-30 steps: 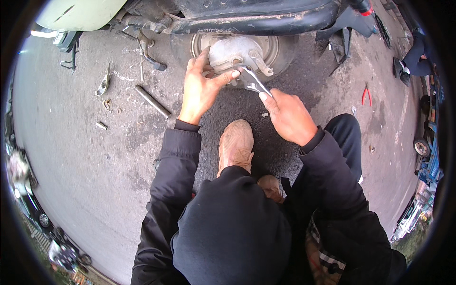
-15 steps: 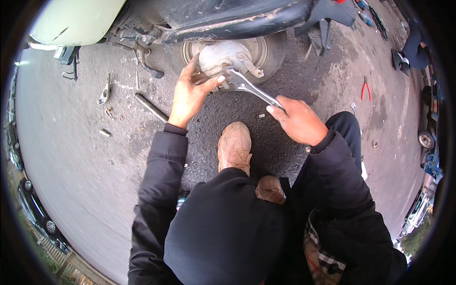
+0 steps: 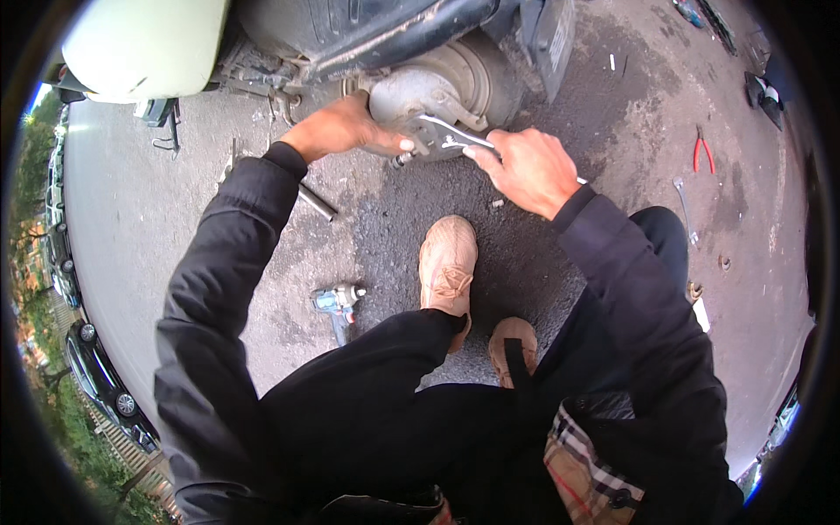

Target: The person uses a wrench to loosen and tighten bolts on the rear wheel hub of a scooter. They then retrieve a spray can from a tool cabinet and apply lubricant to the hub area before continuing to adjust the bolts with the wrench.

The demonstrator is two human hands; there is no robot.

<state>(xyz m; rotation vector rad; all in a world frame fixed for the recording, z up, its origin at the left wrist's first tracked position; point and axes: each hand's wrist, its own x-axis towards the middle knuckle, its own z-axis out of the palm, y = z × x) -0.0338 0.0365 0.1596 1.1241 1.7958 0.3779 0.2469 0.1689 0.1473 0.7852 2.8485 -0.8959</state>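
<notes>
In my right hand [image 3: 529,166] is a silver wrench [image 3: 455,136], gripped by its handle with the fingers wrapped round it. Its head reaches to the lower side of a grey wheel hub [image 3: 411,98]; where exactly it bites is hard to make out. My left hand [image 3: 341,129] lies against the left side of the hub, thumb stretched toward the wrench head and apart from the other fingers, which are partly hidden. Just below that thumb a small metal fitting [image 3: 402,160] sticks out. The wheel's tyre [image 3: 500,87] shows to the right of the hub, under the vehicle's dark underside.
A pale green body panel [image 3: 144,48] is at upper left. On the asphalt lie a metal tube [image 3: 317,202], a teal cordless impact driver [image 3: 334,304], red-handled pliers [image 3: 703,154] and another wrench [image 3: 685,210]. Parked cars [image 3: 105,376] line the left; someone's dark shoe [image 3: 763,101] shows far right.
The view has shifted, bringing the impact driver out on the left. My right hand sits closer to the wrench head, and the wrench lies flatter. My left hand remains at the hub, its forearm swung outward.
</notes>
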